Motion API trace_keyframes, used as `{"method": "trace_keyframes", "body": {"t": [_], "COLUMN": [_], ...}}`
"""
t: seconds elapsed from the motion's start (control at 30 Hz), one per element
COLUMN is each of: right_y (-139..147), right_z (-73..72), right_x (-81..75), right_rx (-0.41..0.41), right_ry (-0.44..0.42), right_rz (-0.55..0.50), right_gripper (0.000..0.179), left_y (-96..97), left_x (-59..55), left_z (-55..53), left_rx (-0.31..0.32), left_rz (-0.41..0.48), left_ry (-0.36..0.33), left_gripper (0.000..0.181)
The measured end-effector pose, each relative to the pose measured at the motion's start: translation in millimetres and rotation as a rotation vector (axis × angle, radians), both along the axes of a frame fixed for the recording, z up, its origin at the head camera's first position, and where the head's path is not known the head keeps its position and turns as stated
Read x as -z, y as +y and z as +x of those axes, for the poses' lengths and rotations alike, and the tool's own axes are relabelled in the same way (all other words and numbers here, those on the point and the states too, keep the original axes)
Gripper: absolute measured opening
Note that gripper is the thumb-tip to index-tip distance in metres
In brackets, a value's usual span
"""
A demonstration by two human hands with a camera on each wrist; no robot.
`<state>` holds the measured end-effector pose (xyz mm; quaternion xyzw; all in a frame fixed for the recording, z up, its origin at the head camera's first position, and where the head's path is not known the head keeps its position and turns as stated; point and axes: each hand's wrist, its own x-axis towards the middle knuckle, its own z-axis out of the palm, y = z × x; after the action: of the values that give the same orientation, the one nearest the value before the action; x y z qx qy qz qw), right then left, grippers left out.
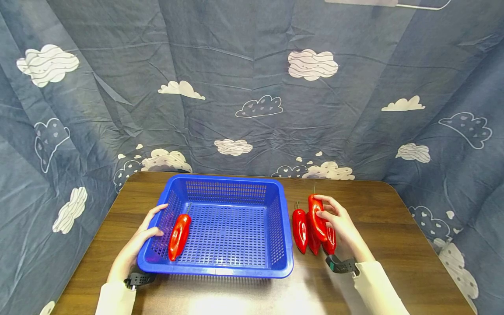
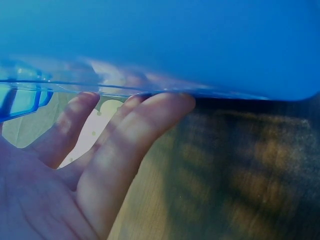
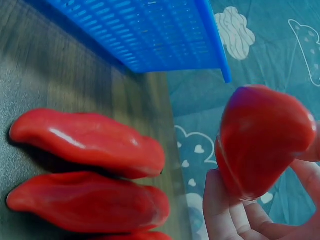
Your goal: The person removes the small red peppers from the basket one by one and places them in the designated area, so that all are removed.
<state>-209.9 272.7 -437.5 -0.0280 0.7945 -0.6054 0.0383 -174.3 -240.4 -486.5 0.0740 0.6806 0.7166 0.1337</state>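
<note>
Your right hand pinches one glossy red pepper, lifted just above three others lying side by side on the wood-grain desk. Keep that grip firm on the smooth, waxy skin. Your left hand rests with fingers spread flat on the blue basket, steadying its rigid perforated plastic wall. One tapered pepper already lies inside, by the left wall.

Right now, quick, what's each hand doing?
Left hand: open, straight fingers resting against the blue basket at its left rim.
Right hand: grip closed on a red pepper, raised above the other peppers.
</note>
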Motion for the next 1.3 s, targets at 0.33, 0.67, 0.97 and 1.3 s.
{"method": "trace_keyframes", "body": {"t": [0.33,0.67,0.97,1.3], "right_y": [8.9,16.6,29.6,43.4], "right_z": [3.4,2.3,4.4,6.3], "right_x": [3.9,11.1,17.6,21.0], "right_rx": [0.018,0.039,0.074,0.102], "right_ry": [0.008,0.028,0.054,0.049], "right_rz": [-0.020,-0.033,0.026,-0.003], "right_gripper": [0.044,0.042,0.041,0.042], "left_y": [-0.4,-1.1,-0.3,-0.8], "left_x": [1.3,1.8,0.8,1.8], "left_z": [-0.1,-0.2,-0.8,-1.3], "left_rx": [0.000,-0.001,-0.005,0.000], "left_rz": [-0.002,-0.016,-0.006,-0.004], "left_ry": [0.005,0.005,-0.006,0.000], "left_gripper": [0.069,0.070,0.069,0.070]}}
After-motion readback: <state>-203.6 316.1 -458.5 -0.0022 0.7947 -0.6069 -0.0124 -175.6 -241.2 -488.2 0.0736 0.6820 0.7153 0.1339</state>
